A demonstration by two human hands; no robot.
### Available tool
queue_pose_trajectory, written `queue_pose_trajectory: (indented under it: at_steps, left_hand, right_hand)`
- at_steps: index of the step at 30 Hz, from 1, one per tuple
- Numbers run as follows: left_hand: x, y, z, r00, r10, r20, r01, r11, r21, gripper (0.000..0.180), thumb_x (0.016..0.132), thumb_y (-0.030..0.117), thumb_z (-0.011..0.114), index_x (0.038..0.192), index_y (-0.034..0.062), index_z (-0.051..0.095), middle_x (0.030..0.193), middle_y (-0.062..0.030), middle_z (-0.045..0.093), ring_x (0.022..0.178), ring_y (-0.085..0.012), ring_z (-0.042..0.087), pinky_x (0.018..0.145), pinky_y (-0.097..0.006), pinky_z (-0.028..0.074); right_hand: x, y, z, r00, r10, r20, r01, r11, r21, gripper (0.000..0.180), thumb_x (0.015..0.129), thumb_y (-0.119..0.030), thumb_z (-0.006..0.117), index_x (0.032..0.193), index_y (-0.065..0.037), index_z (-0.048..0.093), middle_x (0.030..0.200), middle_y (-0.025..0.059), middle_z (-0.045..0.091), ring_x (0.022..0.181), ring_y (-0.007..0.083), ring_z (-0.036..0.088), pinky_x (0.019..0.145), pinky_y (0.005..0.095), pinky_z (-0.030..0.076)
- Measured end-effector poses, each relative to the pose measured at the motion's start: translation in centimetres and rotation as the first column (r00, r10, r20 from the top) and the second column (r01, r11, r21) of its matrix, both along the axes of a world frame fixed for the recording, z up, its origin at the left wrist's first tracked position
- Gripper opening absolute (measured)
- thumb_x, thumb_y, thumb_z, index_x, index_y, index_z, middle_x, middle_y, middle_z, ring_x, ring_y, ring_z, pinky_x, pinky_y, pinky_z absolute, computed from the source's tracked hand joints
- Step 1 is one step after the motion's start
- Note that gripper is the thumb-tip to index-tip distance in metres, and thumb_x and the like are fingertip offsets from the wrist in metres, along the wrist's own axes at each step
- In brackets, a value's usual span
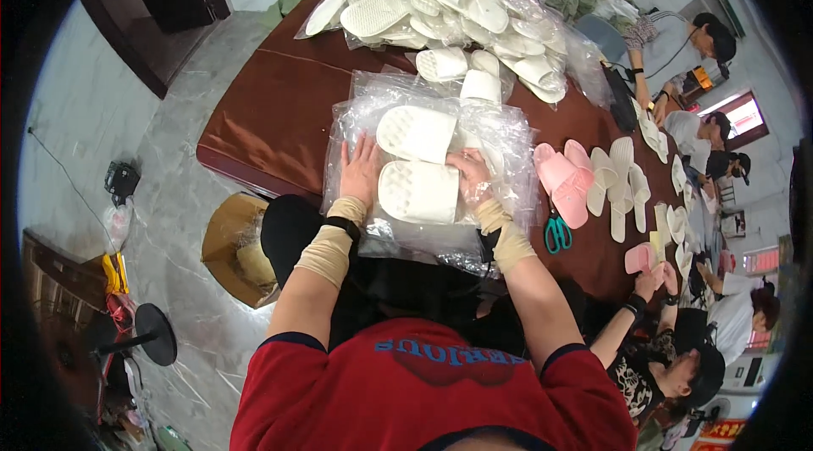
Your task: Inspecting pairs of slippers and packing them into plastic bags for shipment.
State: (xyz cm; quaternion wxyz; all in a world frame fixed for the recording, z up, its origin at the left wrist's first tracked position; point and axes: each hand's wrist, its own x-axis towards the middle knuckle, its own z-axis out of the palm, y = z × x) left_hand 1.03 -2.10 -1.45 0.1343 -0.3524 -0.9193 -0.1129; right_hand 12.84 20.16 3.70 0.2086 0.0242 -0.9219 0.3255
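Observation:
A pair of white slide slippers, an upper slipper (417, 133) and a lower slipper (418, 193), lies side by side on a stack of clear plastic bags (347, 133) in front of me. My left hand (360, 170) is open, its fingers stretched flat on the plastic just left of the pair. At the pair's right edge, my right hand (471, 173) has its fingers curled against the slippers, with shiny plastic around it. More white footwear shows partly through the film beyond that hand. The right thumb is not clearly visible.
A large heap of bagged white slippers (457, 6) covers the far side of the brown table (262, 108). To the right are pink slippers (566, 184), white slippers (622, 184) and teal-handled scissors (557, 233). Co-workers sit along the right. A cardboard box (222, 239) stands on the floor at left.

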Motion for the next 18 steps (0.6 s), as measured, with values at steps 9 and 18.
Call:
queue_pose_trajectory:
  at_steps: [9,18]
  left_hand:
    - [-2.8,-1.6,4.3,0.682,-0.421,0.598,-0.22,0.662,0.717,0.034,0.092,0.005,0.05,0.126,0.007,0.055,0.124,-0.0106,0.058,0.12,-0.0185,0.051,0.103,-0.033,0.035]
    - [-1.3,-1.6,4.2,0.947,-0.16,0.28,-0.099,0.681,0.725,0.039,0.091,0.003,0.05,0.13,0.0075,0.05,0.133,-0.0102,0.049,0.12,-0.0273,0.051,0.098,-0.038,0.041]
  right_hand:
    - [1.2,0.5,-0.9,0.996,-0.077,-0.053,0.086,0.973,0.213,0.023,0.076,-0.001,0.052,0.092,-0.009,0.066,0.098,0.0092,0.061,0.089,0.0336,0.052,0.083,0.0402,0.04]
    - [-0.4,-1.9,-0.9,0.99,-0.144,-0.008,0.141,0.961,0.238,0.019,0.075,-0.008,0.055,0.089,-0.011,0.066,0.096,0.0086,0.062,0.093,0.0315,0.056,0.082,0.0418,0.043]
